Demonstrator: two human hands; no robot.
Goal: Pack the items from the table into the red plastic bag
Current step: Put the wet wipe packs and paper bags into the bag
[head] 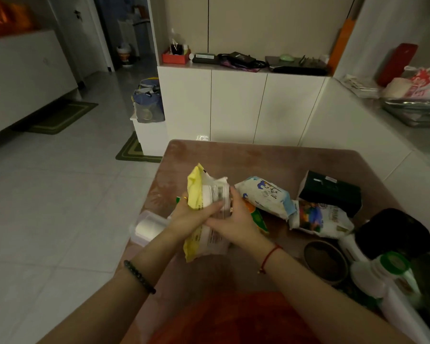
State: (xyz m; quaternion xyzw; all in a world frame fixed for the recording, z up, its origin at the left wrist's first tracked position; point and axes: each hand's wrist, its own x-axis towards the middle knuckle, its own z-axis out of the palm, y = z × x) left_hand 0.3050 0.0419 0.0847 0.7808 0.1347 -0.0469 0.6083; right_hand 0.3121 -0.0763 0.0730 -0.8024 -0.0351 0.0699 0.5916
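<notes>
Both hands grip one yellow-and-white packet (206,214) above the middle of the brown worktop (258,160): the left hand (191,217) is closed around its yellow edge, the right hand (231,222) is wrapped over its white printed face, and the packet stands tilted, top toward 12 o'clock. The red bag (236,316) lies at 6 o'clock, at the near edge between the forearms, apart from the packet. At 2 o'clock of the hands lies one white-and-blue pack (266,194), resting over one orange-and-green pack (257,216). Farther toward 3 o'clock are one colourful printed pouch (318,218) and, behind it, one dark green box (333,191). At 4 o'clock stand one round brown tin (324,261), one black container (392,233) and one white bottle (380,274) with a green cap. At 9 o'clock, one clear box (147,227) sits at the worktop's left edge.
</notes>
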